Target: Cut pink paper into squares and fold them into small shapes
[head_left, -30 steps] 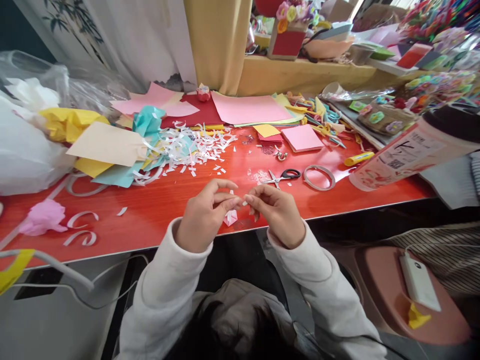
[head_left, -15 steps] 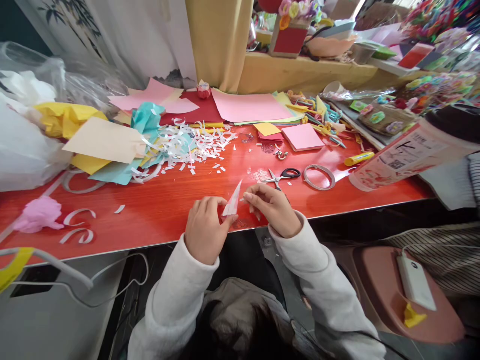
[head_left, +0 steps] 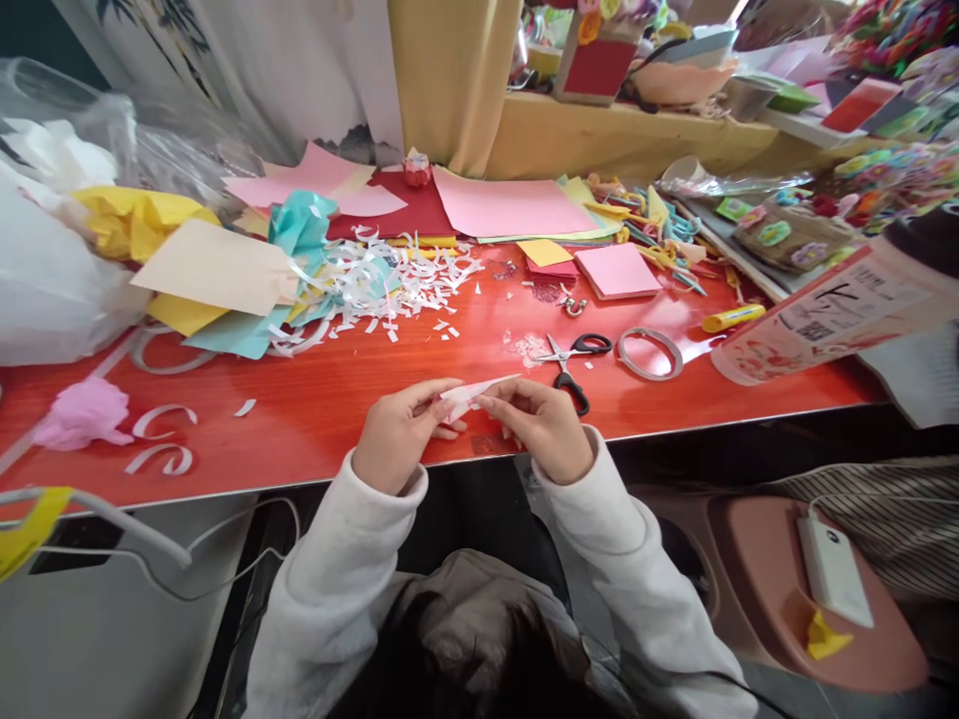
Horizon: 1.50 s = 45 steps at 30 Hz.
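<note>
A small folded piece of pink paper (head_left: 466,396) with whitish strips on it lies between my hands, just above the table's front edge. My left hand (head_left: 401,429) pinches its left end between thumb and fingers. At the other end, the thumb and fingers of my right hand (head_left: 545,424) are closed on the paper; whether they also hold a tiny strip is hidden. Black-handled scissors (head_left: 573,359) lie spread on the table just beyond my right hand. Right of them rests a roll of tape (head_left: 650,354).
White paper shreds (head_left: 390,285) pile up at left centre, beside coloured sheets (head_left: 217,265). A pink paper stack (head_left: 617,271) lies further back. At the right stands a large tilted-looking cup (head_left: 816,320). A pink crumpled paper (head_left: 82,413) and curled strips (head_left: 161,459) lie left.
The folded paper has turned from pointing upward to lying nearly level, tip toward the right. My right hand has closed in and now grips it too. The view has shifted slightly.
</note>
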{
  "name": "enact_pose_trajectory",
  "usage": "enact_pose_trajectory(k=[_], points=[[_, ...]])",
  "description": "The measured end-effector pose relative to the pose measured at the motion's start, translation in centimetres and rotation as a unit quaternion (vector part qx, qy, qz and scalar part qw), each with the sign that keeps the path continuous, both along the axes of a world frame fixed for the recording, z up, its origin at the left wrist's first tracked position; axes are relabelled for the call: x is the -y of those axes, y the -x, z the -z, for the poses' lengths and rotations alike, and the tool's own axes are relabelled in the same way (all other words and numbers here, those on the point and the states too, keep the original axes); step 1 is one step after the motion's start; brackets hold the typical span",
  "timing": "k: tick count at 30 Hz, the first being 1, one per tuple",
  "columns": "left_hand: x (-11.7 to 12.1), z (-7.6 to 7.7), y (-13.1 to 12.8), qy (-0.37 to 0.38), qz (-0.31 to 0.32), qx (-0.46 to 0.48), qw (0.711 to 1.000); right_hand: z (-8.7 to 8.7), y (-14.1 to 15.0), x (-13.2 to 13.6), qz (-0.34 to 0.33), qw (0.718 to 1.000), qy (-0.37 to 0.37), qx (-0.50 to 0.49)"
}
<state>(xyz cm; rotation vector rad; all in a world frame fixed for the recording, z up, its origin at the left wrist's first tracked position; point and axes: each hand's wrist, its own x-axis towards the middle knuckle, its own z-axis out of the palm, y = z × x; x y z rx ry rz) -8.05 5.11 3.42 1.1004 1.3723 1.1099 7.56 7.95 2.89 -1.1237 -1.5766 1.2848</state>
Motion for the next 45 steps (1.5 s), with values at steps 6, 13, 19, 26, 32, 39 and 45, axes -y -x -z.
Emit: enact_pose_trajectory(k=[6, 13, 19, 26, 32, 39, 45], points=[[0.0, -0.1, 0.0, 0.012, 0.002, 0.004, 1.0, 0.2, 0.3, 0.2, 0.061, 0.995, -0.053, 0.055], [0.0, -0.1, 0.1, 0.015, 0.001, 0.016, 1.0, 0.2, 0.3, 0.1, 0.051, 0.998, -0.03, 0.011], [-0.1, 0.0, 0.0, 0.015, -0.006, 0.022, 1.0, 0.4, 0.4, 0.2, 0.049, 0.998, -0.029, 0.023], [0.1, -0.3, 0.0, 0.021, -0.013, 0.026, 0.999, 0.5, 0.6, 0.2, 0.063, 0.996, -0.046, 0.052], [0.1, -0.4, -0.1, 0.024, -0.016, 0.034, 0.999, 0.7, 0.8, 0.5, 0.094, 0.99, -0.07, 0.073], [0.1, -0.5, -0.1, 0.024, -0.016, 0.038, 0.999, 1.1, 1.1, 0.6, 0.11, 0.984, -0.11, 0.087], [0.2, -0.5, 0.0, 0.023, -0.012, 0.031, 0.999, 1.4, 1.2, 1.0, 0.122, 0.973, -0.156, 0.118]])
